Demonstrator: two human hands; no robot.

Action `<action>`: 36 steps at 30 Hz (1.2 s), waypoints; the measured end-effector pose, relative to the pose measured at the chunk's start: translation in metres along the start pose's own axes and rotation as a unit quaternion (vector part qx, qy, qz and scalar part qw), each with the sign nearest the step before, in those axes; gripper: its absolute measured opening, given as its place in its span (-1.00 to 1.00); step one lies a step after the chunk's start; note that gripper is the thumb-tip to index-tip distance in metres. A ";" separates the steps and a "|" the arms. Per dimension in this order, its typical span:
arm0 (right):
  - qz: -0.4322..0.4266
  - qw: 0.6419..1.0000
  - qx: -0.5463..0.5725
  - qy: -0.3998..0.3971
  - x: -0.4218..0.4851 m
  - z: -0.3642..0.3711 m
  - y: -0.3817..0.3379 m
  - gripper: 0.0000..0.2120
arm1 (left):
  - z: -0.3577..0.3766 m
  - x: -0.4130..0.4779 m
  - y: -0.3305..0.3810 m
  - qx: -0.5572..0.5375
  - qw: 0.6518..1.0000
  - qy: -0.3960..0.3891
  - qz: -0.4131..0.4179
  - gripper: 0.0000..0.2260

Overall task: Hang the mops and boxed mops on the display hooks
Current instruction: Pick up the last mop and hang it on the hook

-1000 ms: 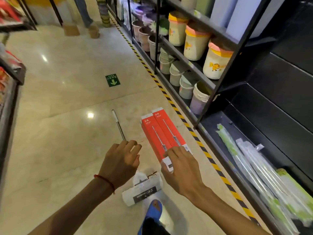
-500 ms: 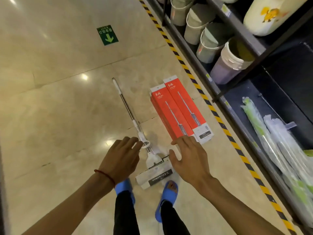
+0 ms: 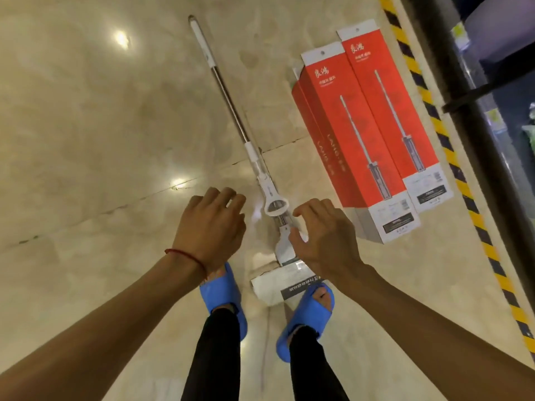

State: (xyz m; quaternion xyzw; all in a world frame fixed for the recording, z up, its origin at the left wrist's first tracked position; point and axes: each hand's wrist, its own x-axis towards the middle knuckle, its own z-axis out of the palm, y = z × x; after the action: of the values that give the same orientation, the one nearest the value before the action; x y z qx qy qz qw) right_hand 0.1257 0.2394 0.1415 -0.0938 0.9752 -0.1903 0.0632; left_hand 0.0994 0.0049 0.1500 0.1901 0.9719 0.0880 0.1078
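1. View from the person's head, looking straight down at a glossy store floor (image 3: 86, 140).
2. 1 loose mop (image 3: 232, 108) lies flat on the floor. Its head sits between the person's blue slippers (image 3: 223, 290) and its handle points away.
3. 2 red boxed mops (image 3: 356, 134) lie side by side just right of it, near striped hazard tape (image 3: 434, 123).
4. Change: 1 second ago the right hand (image 3: 324, 241) rested on the near end of the boxes. It has now left them and moved over to the mop.
5. The left hand (image 3: 211, 227) hovers just left of the shaft, fingers loosely curled, holding nothing.
6. The right hand's fingers are spread and bent, holding nothing. Whether its thumb touches the shaft cannot be told.
7. Judgement: the loose mop looks chosen first. Nothing is lifted yet, and no hooks are in view.
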 end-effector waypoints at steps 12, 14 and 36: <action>0.134 0.973 0.097 -0.162 0.107 0.246 0.109 -0.52 | 0.248 0.072 -0.067 0.003 0.998 -0.023 -0.052 -0.68; 0.146 0.966 0.104 -0.184 0.130 0.279 0.124 -0.49 | 0.272 0.085 -0.077 0.013 0.998 -0.025 -0.052 -0.69; 0.193 0.858 0.370 -0.299 0.143 0.239 0.130 -0.88 | 0.247 0.131 -0.059 -0.516 0.795 -0.055 -0.313 -0.49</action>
State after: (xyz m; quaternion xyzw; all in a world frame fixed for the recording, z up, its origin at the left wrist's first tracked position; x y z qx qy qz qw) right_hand 0.0039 0.2421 -0.1403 0.0744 0.7656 -0.4843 0.4169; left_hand 0.0201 0.0341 -0.1226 -0.2043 0.7809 0.5273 0.2652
